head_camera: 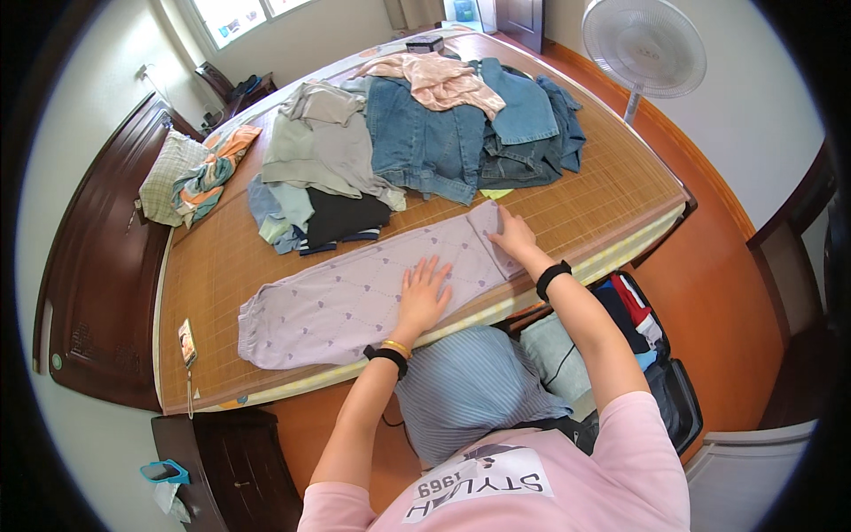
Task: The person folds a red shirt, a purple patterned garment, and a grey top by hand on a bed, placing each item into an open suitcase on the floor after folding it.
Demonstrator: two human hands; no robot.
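Lavender pants (346,299) with a heart pattern lie lengthwise along the near edge of the bed, their elastic waistband at the left and their right end folded over. My left hand (422,299) rests flat on the middle of the fabric, fingers spread. At the folded right end is my right hand (513,234), its fingers bent over the fold; whether they pinch the cloth is not clear. Just beyond the pants lies a black folded garment (346,216). Denim garments (425,133), grey clothes (319,139) and a pale pink garment (445,80) are heaped farther back.
A phone (187,342) with a strap lies at the bed's left. A checked pillow (169,176) leans near the headboard (100,266). Below the bed's near edge at right is an open suitcase (685,399) with clothes. A standing fan (643,50) is beyond the bed's right side.
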